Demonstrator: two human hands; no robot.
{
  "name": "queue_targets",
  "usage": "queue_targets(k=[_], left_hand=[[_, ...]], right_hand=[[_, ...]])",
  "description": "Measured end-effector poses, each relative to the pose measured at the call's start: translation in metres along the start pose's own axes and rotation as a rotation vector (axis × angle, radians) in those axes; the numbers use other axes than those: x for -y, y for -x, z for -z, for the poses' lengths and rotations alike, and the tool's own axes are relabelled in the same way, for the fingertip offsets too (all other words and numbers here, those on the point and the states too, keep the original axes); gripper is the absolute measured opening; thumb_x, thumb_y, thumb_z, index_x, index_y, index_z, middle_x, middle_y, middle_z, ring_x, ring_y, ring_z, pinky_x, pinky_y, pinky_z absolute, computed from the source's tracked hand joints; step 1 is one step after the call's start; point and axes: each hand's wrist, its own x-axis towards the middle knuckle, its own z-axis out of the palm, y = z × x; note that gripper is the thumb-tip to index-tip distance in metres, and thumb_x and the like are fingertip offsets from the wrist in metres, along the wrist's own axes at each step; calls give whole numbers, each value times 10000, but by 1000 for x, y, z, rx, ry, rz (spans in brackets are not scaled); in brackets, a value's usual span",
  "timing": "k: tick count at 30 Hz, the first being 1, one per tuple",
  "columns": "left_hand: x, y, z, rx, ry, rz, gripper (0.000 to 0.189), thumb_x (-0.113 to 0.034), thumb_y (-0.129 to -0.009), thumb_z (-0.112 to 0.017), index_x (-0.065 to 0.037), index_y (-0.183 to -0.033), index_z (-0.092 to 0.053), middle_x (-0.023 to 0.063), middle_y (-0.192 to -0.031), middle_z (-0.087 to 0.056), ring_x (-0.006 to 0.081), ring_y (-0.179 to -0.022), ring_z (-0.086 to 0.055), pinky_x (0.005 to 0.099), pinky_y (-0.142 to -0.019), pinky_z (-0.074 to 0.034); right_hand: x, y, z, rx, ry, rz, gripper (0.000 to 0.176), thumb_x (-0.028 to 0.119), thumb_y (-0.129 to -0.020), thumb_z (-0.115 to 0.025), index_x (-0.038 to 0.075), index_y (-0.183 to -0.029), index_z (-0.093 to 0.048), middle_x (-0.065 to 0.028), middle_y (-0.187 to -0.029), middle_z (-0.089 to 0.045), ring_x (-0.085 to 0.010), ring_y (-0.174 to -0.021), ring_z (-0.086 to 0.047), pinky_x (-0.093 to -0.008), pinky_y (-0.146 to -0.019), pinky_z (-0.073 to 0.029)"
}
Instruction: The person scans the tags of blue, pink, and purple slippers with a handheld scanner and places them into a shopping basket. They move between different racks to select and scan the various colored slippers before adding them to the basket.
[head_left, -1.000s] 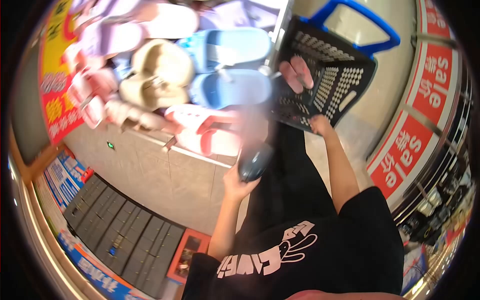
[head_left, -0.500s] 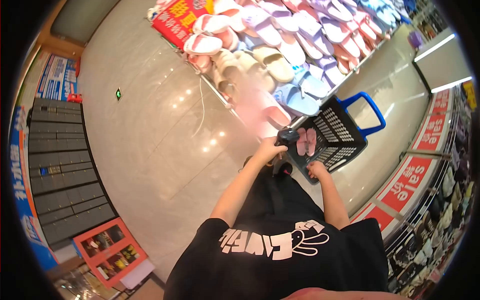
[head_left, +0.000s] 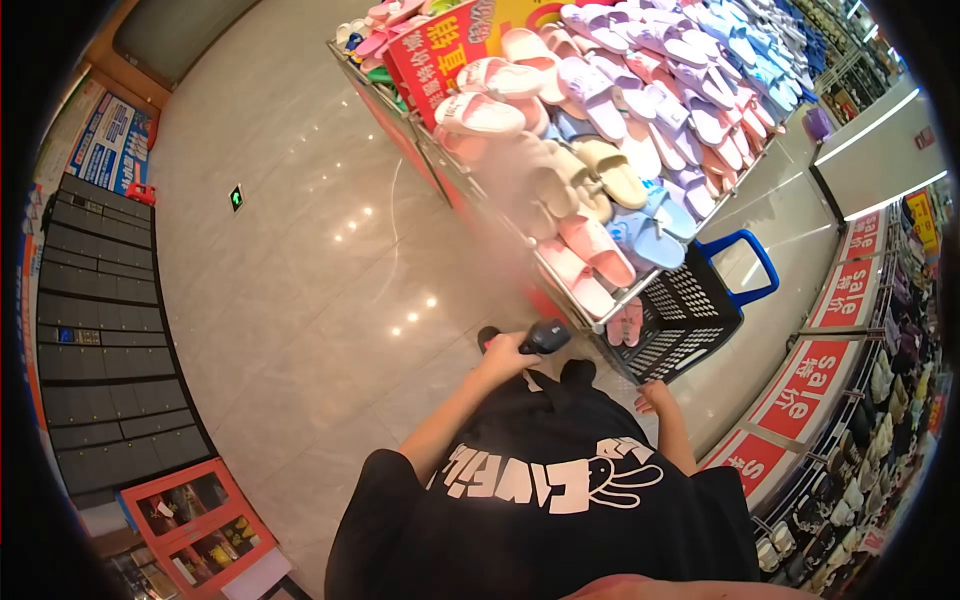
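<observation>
My left hand is wrapped round a black handheld device that looks like a barcode scanner, held out over my front. My right hand sits just off the near end of a black shopping basket, its fingers loosely bent and apart with nothing seen in them. The perforated basket has a raised blue handle. Inside lies a pair of pink slippers, partly hidden by the corner of the display stand. Pink slides rest on that corner, close above the basket.
A display stand heaped with pastel slippers fills the area ahead, with a red and yellow sign. Shoe racks with red sale signs run along the right. Grey lockers and a red-framed cabinet stand left across the tiled floor.
Both hands have drawn back towards my body, the left still holding the black device. My right hand has come away from the basket's near rim. The view has shifted, showing more of the display.
</observation>
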Motion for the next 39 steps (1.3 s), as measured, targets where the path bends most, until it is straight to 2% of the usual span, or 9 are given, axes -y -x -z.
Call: queue_targets(k=[4, 9, 12, 21, 23, 25, 29, 31, 39], left_hand=[[10, 0, 85, -97, 278, 280, 330, -174, -710, -748, 47, -939, -659, 130, -627, -649, 175, -502, -619, 314, -515, -512], [4, 15, 158, -244, 485, 270, 250, -123, -778, -700, 64, -917, -608, 81, -641, -621, 159, -522, -608, 286, -497, -502], [5, 25, 172, -383, 695, 282, 185, -89, -808, -668, 39, -913, -585, 83, -688, -588, 159, -525, -592, 295, -505, -520], [12, 30, 195, -434, 719, 331, 191, -55, -813, -676, 44, -946, -581, 76, -726, -598, 146, -563, -599, 297, -522, -540], [15, 27, 203, -463, 707, 344, 193, -63, -811, -664, 38, -953, -581, 75, -735, -594, 141, -570, -594, 303, -532, -547], [19, 21, 212, -494, 699, 358, 196, -72, -810, -651, 32, -960, -580, 73, -745, -589, 135, -576, -588, 309, -542, -553], [23, -1, 229, -544, 751, 420, 191, -62, -818, -645, 36, -967, -577, 72, -737, -579, 138, -575, -586, 305, -546, -552], [23, -17, 240, -554, 746, 438, 190, -63, -822, -642, 37, -970, -576, 71, -734, -575, 140, -573, -585, 304, -547, -551], [0, -131, 293, -522, 667, 474, 212, -72, -818, -691, 49, -949, -577, 85, -747, -602, 152, -579, -599, 306, -553, -548]], right_hand=[[57, 7, -61, 34, 97, 12, 267, 211, -889, -606, -30, -996, -649, -198, -783, -709, -286, -569, -683, -413, -480, -543], [149, 12, -98, 119, 286, 463, 287, 246, -929, -569, 9, -1072, -645, -128, -813, -709, -219, -633, -689, -315, -524, -534], [195, 41, -105, 150, 363, 236, 312, 248, -892, -601, -49, -952, -678, -123, -750, -699, -210, -543, -652, -337, -506, -515], [276, 76, -155, 237, 599, 723, 312, 279, -923, -588, 2, -1040, -673, -91, -807, -697, -173, -653, -656, -306, -596, -524], [307, 81, -166, 169, 693, 1028, 285, 231, -907, -597, -3, -1052, -672, -97, -781, -688, -163, -665, -654, -300, -629, -517], [355, 110, -170, 178, 677, 931, 255, 190, -897, -599, -11, -1035, -677, -98, -760, -680, -174, -676, -657, -307, -669, -516], [435, 111, -169, -264, 283, 1220, 207, 154, -898, -591, -12, -987, -676, -132, -782, -681, -209, -711, -660, -332, -677, -514], [488, 116, -158, -446, 218, 1404, 189, 135, -865, -594, 7, -974, -681, -220, -869, -653, -374, -804, -643, -443, -739, -500], [665, 98, -140, -858, 363, 1618, 322, 76, -748, -678, -18, -1047, -607, -148, -969, -583, -332, -929, -536, -419, -827, -455]])
